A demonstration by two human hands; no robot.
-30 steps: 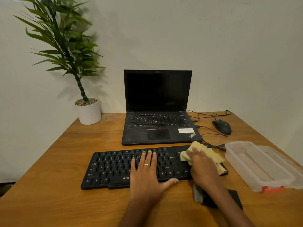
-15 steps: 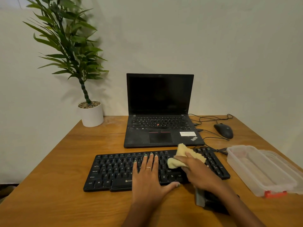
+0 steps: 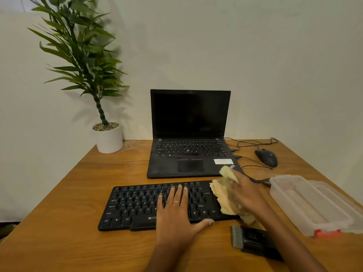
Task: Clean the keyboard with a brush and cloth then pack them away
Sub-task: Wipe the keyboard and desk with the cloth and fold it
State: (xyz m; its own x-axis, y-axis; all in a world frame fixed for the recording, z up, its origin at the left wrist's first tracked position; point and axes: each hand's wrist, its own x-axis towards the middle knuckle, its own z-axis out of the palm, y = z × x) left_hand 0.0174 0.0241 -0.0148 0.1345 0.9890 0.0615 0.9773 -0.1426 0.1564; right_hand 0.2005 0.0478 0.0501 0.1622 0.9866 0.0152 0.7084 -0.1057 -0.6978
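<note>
Centrally, the black keyboard (image 3: 157,207) lies on the wooden bench (image 3: 68,203), just before the open laptop (image 3: 189,134). Left hand (image 3: 176,214) rests flat on its keys, fingers straight. Right hand (image 3: 248,195) grips the yellow cloth (image 3: 224,195) against the keyboard's right end. Just beside the near edge lies the brush (image 3: 253,241); a clear container (image 3: 312,205) sits to the right, a mouse (image 3: 266,157) behind it.

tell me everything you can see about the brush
The brush is a small black tool with a flat block-like handle and a short row of grey bristles at its left end. It lies flat on the wooden table, just in front of the keyboard's right end. No hand touches it; the right forearm passes over it.
</note>
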